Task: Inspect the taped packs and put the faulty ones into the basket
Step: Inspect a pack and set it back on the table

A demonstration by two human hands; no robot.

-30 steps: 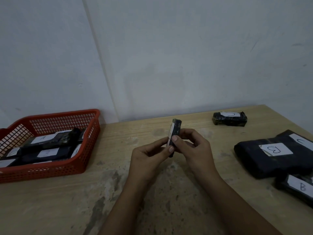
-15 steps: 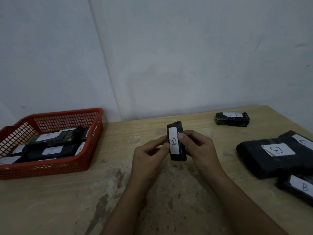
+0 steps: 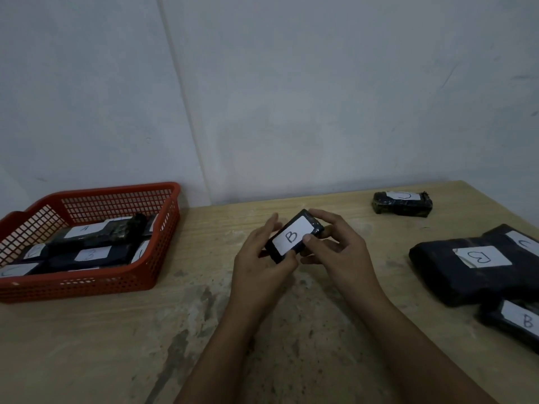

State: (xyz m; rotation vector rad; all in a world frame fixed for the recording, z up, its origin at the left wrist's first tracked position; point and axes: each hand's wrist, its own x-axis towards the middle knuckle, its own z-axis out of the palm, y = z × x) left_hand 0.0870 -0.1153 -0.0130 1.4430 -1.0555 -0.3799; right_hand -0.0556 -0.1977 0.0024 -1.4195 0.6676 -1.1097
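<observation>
A small black taped pack (image 3: 294, 237) with a white label marked B is held above the middle of the table, label facing me and tilted. My left hand (image 3: 259, 266) grips its lower left end, thumb on the front edge. My right hand (image 3: 338, 255) pinches its right side, thumb on the label's edge and fingers curled over the far end. The red mesh basket (image 3: 140, 275) stands at the left with several labelled black packs inside.
A single black pack (image 3: 402, 203) lies at the back right near the wall. Larger black packs (image 3: 472, 266) with white labels lie at the right edge, another marked B (image 3: 516, 322) in front of them. The wooden table (image 3: 116, 339) has worn patches.
The pack has been turned from edge-on, then upright with its label showing, to a tilted, flatter pose with the B label facing me. Both hands stayed on it.
</observation>
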